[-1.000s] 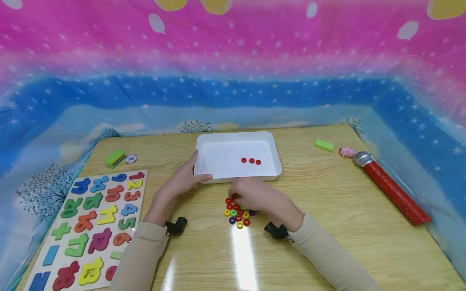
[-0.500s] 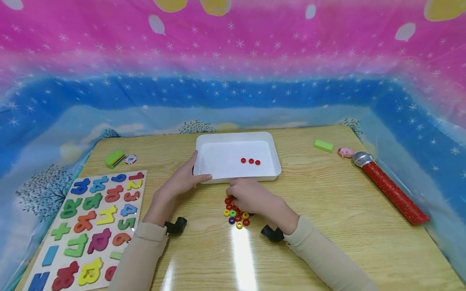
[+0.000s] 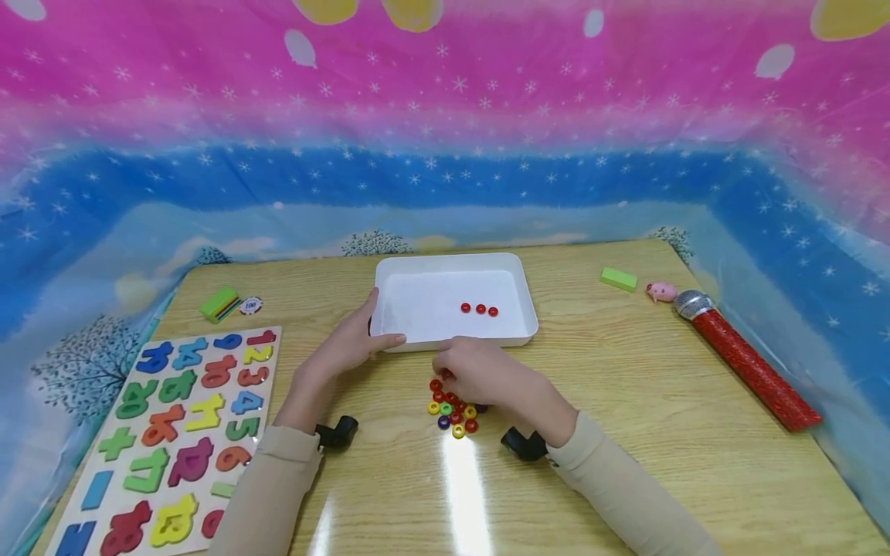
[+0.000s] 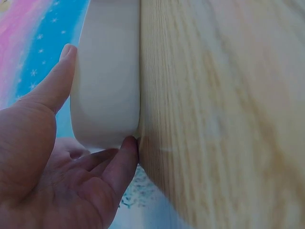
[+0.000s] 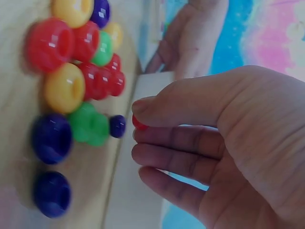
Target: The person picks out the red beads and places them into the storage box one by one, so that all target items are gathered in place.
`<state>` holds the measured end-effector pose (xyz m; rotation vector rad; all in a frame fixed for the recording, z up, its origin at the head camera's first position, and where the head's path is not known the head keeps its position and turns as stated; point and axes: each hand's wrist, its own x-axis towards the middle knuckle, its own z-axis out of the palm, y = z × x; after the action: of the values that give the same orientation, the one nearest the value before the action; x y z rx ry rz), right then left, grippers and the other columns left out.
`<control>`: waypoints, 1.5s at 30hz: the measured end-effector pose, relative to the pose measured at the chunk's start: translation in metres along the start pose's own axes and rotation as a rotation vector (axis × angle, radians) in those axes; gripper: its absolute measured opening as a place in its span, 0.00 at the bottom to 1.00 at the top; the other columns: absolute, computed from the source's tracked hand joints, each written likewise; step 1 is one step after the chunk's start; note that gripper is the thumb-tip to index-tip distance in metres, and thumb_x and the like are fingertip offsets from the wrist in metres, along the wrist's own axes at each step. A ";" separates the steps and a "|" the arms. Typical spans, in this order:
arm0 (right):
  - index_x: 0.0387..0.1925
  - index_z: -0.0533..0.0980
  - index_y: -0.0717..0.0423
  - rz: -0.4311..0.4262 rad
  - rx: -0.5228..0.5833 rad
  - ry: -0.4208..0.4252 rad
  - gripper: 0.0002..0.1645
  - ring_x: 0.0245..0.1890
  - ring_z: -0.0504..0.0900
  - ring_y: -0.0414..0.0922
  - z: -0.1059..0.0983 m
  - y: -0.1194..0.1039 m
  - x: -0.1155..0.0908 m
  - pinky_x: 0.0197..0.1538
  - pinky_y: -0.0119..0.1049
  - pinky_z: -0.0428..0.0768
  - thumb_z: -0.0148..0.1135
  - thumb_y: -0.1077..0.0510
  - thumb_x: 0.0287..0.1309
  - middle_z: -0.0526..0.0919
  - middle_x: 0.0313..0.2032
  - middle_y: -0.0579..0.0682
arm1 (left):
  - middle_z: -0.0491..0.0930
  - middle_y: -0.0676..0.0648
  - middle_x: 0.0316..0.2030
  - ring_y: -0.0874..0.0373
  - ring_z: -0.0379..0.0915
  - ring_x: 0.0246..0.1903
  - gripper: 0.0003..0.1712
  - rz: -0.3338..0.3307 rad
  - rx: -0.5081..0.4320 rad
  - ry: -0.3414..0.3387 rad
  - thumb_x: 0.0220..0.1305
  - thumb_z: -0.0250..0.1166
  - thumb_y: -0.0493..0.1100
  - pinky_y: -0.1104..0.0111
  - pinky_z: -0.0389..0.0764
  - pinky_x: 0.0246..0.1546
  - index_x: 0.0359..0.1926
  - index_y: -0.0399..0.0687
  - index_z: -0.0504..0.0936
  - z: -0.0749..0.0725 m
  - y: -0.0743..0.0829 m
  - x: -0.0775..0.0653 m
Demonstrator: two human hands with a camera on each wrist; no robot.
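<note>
While the right hand (image 3: 483, 374) pinches a round red plastic bead (image 5: 138, 124) near the white plastic tray (image 3: 417, 305), the left hand (image 3: 348, 337) grips the tray's corner; a loose pinch could drop the bead.

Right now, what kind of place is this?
Maybe a playroom or a toy corner: there are beads, a number board and a pink pig, with snowflake cloth behind.
</note>
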<state>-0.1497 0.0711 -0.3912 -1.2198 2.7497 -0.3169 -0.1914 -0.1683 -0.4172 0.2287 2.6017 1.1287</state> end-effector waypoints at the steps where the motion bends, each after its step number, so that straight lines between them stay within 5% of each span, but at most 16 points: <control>1: 0.28 0.79 0.49 -0.003 0.009 0.004 0.03 0.27 0.70 0.37 -0.002 0.000 0.001 0.32 0.28 0.71 0.61 0.59 0.54 0.75 0.27 0.40 | 0.38 0.49 0.74 0.50 0.40 0.72 0.60 -0.003 0.001 0.000 0.54 0.62 0.65 0.51 0.57 0.67 0.72 0.60 0.29 0.000 0.000 0.000; 9: 0.36 0.81 0.46 0.063 0.017 0.054 0.09 0.30 0.71 0.35 -0.024 0.006 0.002 0.37 0.28 0.73 0.60 0.61 0.55 0.76 0.32 0.39 | 0.38 0.49 0.74 0.51 0.41 0.72 0.60 -0.002 -0.005 0.009 0.55 0.63 0.63 0.51 0.58 0.66 0.72 0.58 0.29 -0.001 0.000 -0.001; 19: 0.36 0.81 0.50 0.107 0.015 0.150 0.07 0.31 0.72 0.39 -0.039 0.029 0.018 0.38 0.33 0.74 0.61 0.61 0.54 0.77 0.32 0.43 | 0.39 0.50 0.74 0.52 0.40 0.72 0.61 -0.018 -0.014 0.018 0.54 0.64 0.63 0.52 0.57 0.67 0.72 0.58 0.29 -0.003 0.001 0.000; 39: 0.39 0.82 0.51 0.211 0.006 0.214 0.12 0.42 0.79 0.44 -0.003 0.074 0.056 0.47 0.38 0.78 0.56 0.64 0.57 0.82 0.39 0.46 | 0.41 0.47 0.73 0.50 0.45 0.71 0.61 -0.014 0.012 0.017 0.53 0.64 0.63 0.52 0.59 0.66 0.73 0.55 0.31 0.002 0.002 -0.001; 45: 0.37 0.82 0.51 0.211 0.010 0.206 0.12 0.37 0.77 0.42 0.002 0.082 0.057 0.44 0.35 0.76 0.54 0.65 0.57 0.81 0.38 0.46 | 0.41 0.48 0.73 0.50 0.42 0.72 0.61 -0.011 0.013 0.021 0.53 0.63 0.64 0.52 0.56 0.68 0.72 0.57 0.30 0.002 0.001 0.001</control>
<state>-0.2470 0.0820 -0.4138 -0.9306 3.0132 -0.4573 -0.1913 -0.1658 -0.4176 0.2068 2.6256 1.1171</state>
